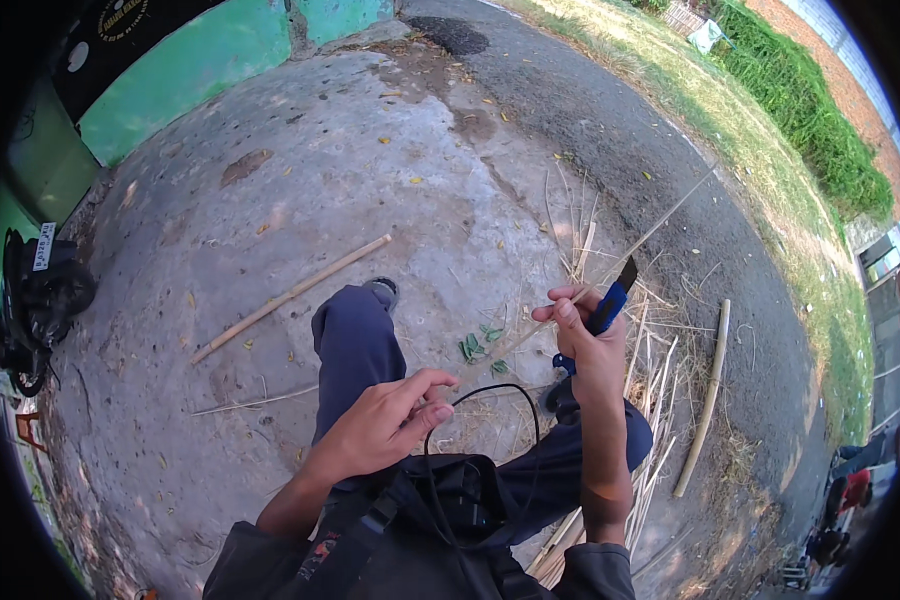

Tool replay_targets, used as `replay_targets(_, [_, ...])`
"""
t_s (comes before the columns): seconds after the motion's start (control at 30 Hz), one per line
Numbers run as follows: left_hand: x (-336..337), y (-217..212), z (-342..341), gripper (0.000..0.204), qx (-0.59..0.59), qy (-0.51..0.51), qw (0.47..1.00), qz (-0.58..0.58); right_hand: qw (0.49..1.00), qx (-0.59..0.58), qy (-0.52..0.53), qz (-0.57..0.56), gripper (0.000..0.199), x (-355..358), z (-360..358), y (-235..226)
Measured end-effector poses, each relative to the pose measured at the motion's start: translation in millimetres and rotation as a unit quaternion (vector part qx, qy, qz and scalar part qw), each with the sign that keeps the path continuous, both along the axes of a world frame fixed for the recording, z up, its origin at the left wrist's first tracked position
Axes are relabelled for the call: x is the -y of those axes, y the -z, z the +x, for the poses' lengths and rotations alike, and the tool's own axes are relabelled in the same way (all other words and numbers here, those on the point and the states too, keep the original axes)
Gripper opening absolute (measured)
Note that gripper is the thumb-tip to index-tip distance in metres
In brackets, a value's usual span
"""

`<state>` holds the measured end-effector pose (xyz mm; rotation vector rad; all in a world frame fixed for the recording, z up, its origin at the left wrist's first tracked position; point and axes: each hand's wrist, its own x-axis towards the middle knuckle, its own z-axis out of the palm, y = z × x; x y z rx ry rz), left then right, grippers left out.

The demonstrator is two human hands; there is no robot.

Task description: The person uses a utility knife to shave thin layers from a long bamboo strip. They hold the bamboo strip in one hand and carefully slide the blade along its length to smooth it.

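Observation:
My right hand (588, 345) grips a blue-handled knife (610, 300) with its dark blade pointing up, pressed against a long thin bamboo strip (660, 225) that slants up to the right. My left hand (390, 425) pinches the near end of that strip above my left knee. My legs in dark blue trousers (355, 340) are bent in front of me. A black cable (490, 395) loops between my hands from a dark bag on my lap.
A pile of split bamboo slivers (640, 400) lies by my right leg. One bamboo pole (290, 297) rests on the concrete to the left, another (705, 400) to the right. A motorcycle (30, 310) stands far left beside a green wall (185, 70). Road and grass run behind.

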<state>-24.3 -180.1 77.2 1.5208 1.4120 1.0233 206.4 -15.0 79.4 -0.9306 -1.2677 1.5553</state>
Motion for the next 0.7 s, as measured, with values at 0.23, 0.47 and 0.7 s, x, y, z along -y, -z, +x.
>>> replay_targets(0.23, [-16, 6, 7, 0.024, 0.097, 0.046, 0.992, -0.059, 0.997, 0.051, -0.041, 0.039, 0.036, -2, -1, -3])
replay_targets(0.47, [-34, 6, 13, 0.019, 0.13, 0.001, 0.989, -0.067, 0.993, 0.087, -0.045, 0.061, 0.038, -16, -1, 9])
replay_targets(0.7, [-51, 32, 9, 0.015, 0.164, -0.023, 0.983, -0.083, 0.959, 0.207, 0.01, 0.195, 0.055, -25, -6, 27])
